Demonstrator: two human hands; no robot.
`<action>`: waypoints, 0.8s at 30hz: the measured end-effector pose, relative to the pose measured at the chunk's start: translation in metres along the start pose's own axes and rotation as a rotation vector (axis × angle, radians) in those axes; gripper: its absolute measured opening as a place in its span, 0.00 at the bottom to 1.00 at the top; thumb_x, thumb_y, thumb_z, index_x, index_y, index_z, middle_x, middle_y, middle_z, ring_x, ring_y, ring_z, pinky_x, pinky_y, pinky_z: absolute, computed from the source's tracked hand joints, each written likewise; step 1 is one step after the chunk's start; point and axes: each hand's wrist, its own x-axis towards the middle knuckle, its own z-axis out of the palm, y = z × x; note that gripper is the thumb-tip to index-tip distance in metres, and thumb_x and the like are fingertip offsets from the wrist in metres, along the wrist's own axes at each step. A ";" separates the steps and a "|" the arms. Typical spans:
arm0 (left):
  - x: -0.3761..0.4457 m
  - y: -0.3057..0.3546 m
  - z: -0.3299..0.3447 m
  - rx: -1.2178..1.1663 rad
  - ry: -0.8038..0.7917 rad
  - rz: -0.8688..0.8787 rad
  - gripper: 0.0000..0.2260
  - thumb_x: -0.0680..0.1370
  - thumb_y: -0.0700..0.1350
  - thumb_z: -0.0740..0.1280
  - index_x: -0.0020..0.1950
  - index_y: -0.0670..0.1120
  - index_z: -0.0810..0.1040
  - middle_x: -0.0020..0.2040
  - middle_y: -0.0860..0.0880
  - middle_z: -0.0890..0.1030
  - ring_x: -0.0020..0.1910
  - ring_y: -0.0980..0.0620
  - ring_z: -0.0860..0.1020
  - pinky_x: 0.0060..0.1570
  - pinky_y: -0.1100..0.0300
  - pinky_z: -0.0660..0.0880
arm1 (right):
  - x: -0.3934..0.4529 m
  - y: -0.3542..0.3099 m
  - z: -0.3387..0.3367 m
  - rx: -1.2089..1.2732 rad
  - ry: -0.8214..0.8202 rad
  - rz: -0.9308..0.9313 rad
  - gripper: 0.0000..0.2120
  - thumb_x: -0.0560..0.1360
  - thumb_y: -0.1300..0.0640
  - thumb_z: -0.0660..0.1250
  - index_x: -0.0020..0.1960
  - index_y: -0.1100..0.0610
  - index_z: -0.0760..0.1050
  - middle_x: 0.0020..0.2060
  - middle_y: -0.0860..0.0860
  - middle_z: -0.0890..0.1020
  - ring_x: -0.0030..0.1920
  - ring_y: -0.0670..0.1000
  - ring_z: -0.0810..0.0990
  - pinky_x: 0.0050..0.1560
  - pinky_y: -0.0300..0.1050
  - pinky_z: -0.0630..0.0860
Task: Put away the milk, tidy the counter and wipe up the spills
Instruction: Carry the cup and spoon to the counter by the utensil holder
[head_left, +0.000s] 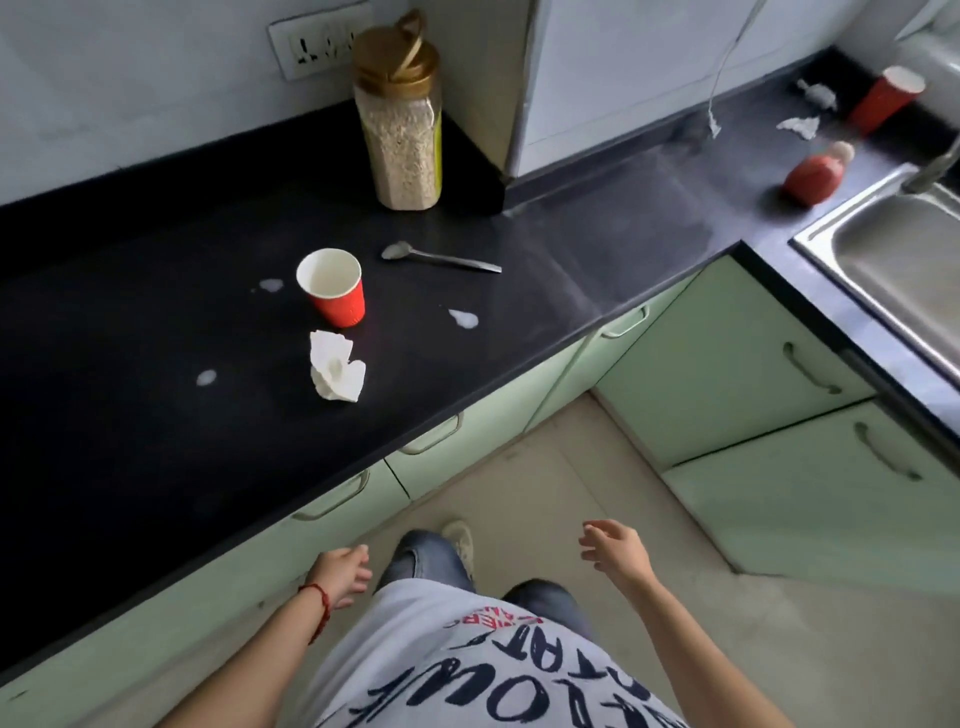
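The black table (156, 291) carries an oat jar (402, 135), a red paper cup (332, 286), crumpled tissue (335, 374) and milk spills (464, 318), all well apart from both hands' loosely spread, empty fingers (592, 540) below.

Red cup (332, 287), crumpled tissue (335, 373) and milk spills (464, 318) on black counter (130, 312).

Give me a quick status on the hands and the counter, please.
Left hand and right hand open, empty, below counter edge. Three milk spills unwiped; crumpled tissue beside red cup. Nothing blocking.
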 end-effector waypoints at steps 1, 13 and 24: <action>-0.001 0.013 0.006 -0.009 -0.003 0.013 0.10 0.80 0.46 0.58 0.44 0.42 0.74 0.40 0.43 0.77 0.37 0.47 0.75 0.42 0.57 0.69 | 0.007 -0.005 -0.006 0.000 0.004 0.009 0.06 0.76 0.63 0.60 0.48 0.58 0.76 0.35 0.53 0.79 0.31 0.50 0.76 0.30 0.37 0.68; -0.022 0.077 0.033 0.022 0.037 0.104 0.09 0.79 0.46 0.59 0.41 0.46 0.74 0.39 0.49 0.77 0.37 0.51 0.73 0.34 0.63 0.67 | 0.077 -0.104 -0.029 -0.178 -0.196 -0.123 0.09 0.77 0.63 0.60 0.54 0.62 0.76 0.35 0.54 0.82 0.32 0.51 0.79 0.33 0.41 0.72; -0.130 0.165 0.012 -0.466 0.197 0.740 0.11 0.70 0.55 0.66 0.47 0.51 0.78 0.42 0.57 0.85 0.42 0.57 0.83 0.44 0.66 0.78 | 0.051 -0.309 0.017 -0.217 -0.498 -0.758 0.13 0.76 0.62 0.62 0.41 0.46 0.77 0.29 0.43 0.83 0.35 0.46 0.82 0.42 0.41 0.77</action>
